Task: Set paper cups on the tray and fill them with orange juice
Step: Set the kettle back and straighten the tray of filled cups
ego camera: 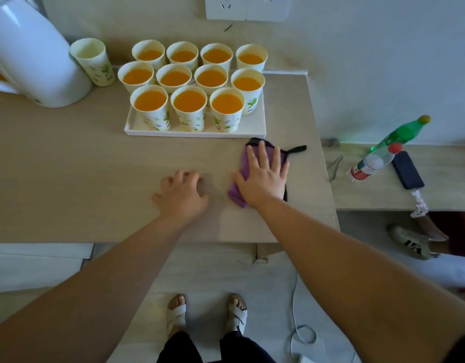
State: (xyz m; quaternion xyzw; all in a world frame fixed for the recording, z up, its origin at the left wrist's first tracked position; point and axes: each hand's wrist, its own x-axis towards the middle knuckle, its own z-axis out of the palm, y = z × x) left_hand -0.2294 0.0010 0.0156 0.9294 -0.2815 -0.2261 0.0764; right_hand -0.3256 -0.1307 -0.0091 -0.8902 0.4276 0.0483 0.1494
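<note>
11 paper cups (190,119) full of orange juice stand on the white tray (194,133). 1 more cup (92,61), its contents unclear, stands off the tray beside a white pitcher (34,56) that is cut off at the frame edge. The right hand (262,176) presses flat on a purple cloth (236,193). The left hand (181,195) rests loosely curled on the table (68,166), holding nothing.

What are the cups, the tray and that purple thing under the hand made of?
Cups: paper, matte white with printed leaves, thin rolled rims. Tray: smooth white, probably plastic or coated wood; cannot tell which. Purple cloth under the right hand: soft fabric, likely microfibre, folded with black edging.
</note>
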